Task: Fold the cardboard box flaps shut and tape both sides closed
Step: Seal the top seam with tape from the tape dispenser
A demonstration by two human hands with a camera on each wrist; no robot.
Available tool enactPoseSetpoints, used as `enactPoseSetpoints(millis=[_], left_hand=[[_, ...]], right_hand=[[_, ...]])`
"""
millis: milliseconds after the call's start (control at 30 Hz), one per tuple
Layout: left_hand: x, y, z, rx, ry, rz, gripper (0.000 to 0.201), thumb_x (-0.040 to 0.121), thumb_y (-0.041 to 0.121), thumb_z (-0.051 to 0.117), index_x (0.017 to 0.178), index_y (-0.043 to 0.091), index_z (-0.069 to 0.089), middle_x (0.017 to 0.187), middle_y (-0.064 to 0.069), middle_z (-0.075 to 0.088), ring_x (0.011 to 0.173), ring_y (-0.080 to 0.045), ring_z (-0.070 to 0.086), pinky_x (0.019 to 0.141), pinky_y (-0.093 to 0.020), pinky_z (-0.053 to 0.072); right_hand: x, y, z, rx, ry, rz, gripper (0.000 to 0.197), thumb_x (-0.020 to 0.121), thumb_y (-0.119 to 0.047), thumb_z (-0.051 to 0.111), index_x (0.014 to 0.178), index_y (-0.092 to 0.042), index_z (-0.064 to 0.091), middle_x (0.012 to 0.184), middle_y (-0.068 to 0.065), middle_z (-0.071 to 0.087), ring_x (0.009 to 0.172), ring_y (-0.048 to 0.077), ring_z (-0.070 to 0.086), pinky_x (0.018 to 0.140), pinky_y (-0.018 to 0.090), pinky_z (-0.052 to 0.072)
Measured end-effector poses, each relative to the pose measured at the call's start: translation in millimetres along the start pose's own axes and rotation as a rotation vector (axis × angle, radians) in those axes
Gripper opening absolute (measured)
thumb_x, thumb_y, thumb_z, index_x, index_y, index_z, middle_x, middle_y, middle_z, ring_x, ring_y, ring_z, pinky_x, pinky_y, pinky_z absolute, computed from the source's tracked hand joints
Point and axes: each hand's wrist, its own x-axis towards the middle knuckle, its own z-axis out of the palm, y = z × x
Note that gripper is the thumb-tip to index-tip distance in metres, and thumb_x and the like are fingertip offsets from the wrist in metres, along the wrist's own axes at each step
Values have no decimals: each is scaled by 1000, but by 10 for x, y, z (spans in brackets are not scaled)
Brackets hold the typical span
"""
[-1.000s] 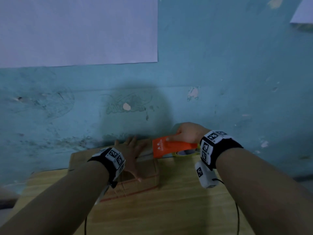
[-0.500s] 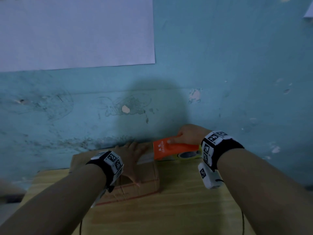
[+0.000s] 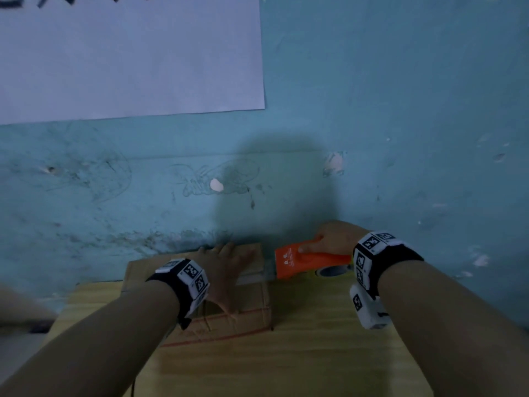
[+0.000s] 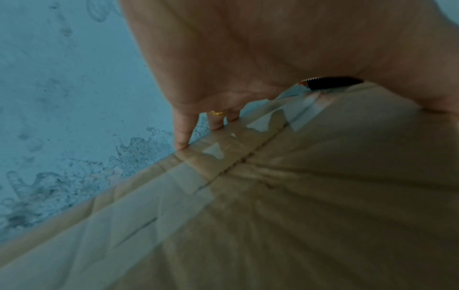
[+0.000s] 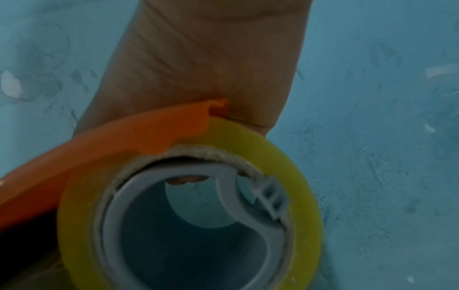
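Note:
A brown cardboard box (image 3: 246,313) lies with its flaps folded flat on a wooden table (image 3: 300,353). My left hand (image 3: 226,262) presses flat on its top, fingers straight toward the wall. In the left wrist view those fingertips (image 4: 182,141) rest near the far edge of the box (image 4: 323,196), where clear tape (image 4: 223,149) covers the seam. My right hand (image 3: 329,239) grips an orange tape dispenser (image 3: 303,260) just past the box's right edge. A strip of clear tape (image 3: 257,275) runs from the dispenser onto the box top. The right wrist view shows the yellowish tape roll (image 5: 298,176) under the orange dispenser (image 5: 111,149).
A scuffed blue wall (image 3: 372,138) rises right behind the table. A large white paper sheet (image 3: 114,53) hangs on it at the upper left. The table's bare wood stretches in front of and to the right of the box.
My right hand has pulled the dispenser to the right, away from the box edge. The left hand has stayed pressed on the box top.

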Motion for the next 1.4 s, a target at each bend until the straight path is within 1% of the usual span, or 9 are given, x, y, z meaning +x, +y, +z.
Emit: enactPoseSetpoints(millis=[333, 500, 667, 900, 967, 1033, 1100, 1300, 1400], left_hand=[[18, -11, 18, -8, -12, 4, 127, 59, 72, 70, 150, 36, -11, 162, -8, -6, 149, -33, 2, 116, -62, 14], [21, -7, 55, -23, -13, 6, 128, 58, 70, 71, 149, 38, -13, 161, -7, -6, 149, -34, 1, 114, -64, 14], [40, 19, 91, 16, -25, 17, 128, 58, 74, 67, 145, 44, -21, 161, -5, -17, 148, -36, -5, 113, -67, 12], [64, 66, 94, 46, -47, 32, 131, 53, 78, 68, 142, 49, -24, 159, -4, -23, 147, -40, -7, 111, -70, 10], [59, 88, 97, 40, -58, 18, 131, 52, 78, 68, 141, 50, -24, 159, -2, -24, 147, -40, -9, 111, -71, 8], [57, 108, 109, 41, -64, 8, 132, 51, 79, 68, 140, 51, -25, 159, -1, -25, 147, -39, -9, 111, -71, 10], [58, 128, 120, 53, -65, -1, 133, 50, 81, 67, 139, 51, -27, 158, -1, -26, 147, -40, -10, 111, -71, 10], [33, 184, 114, 46, -81, -27, 132, 50, 82, 66, 138, 52, -28, 158, -2, -28, 147, -40, -9, 111, -70, 9], [18, 221, 107, 45, -81, -34, 132, 51, 80, 67, 139, 51, -27, 158, -2, -28, 147, -41, -7, 112, -69, 10]], right_hand=[[20, -8, -79, 16, 25, -38, 43, 85, -62, 53, 57, -33, 38, 60, -13, 41, 55, 1, 39, 51, 19, 27], [186, 54, 153, 0, -33, 16, 60, 77, -76, 48, 79, -18, 66, 74, 0, 64, 62, 11, 57, 66, 28, 45], [159, 2, 217, 35, -34, -14, 42, 81, -68, 52, 63, -31, 42, 64, -13, 45, 58, 3, 44, 53, 21, 32], [203, -38, 230, -14, -82, 6, 43, 81, -70, 51, 67, -30, 43, 69, -10, 47, 61, 5, 46, 54, 22, 33], [211, -58, 219, -50, -83, -1, 49, 81, -69, 50, 80, -21, 55, 79, -9, 53, 68, 10, 50, 61, 25, 37], [223, -92, 204, -86, -67, -19, 56, 81, -68, 51, 106, -19, 60, 96, -8, 58, 80, 15, 51, 72, 27, 39], [257, -135, 190, -127, -50, -25, 64, 77, -72, 51, 110, -17, 61, 104, 0, 65, 81, 18, 54, 72, 29, 42], [269, -233, 140, -221, -28, 11, 62, 76, -74, 51, 85, -14, 62, 70, 1, 57, 61, 17, 54, 55, 26, 39], [275, -232, 149, -238, -21, 7, 66, 75, -75, 50, 89, -12, 66, 74, 3, 61, 64, 18, 57, 58, 27, 43]])
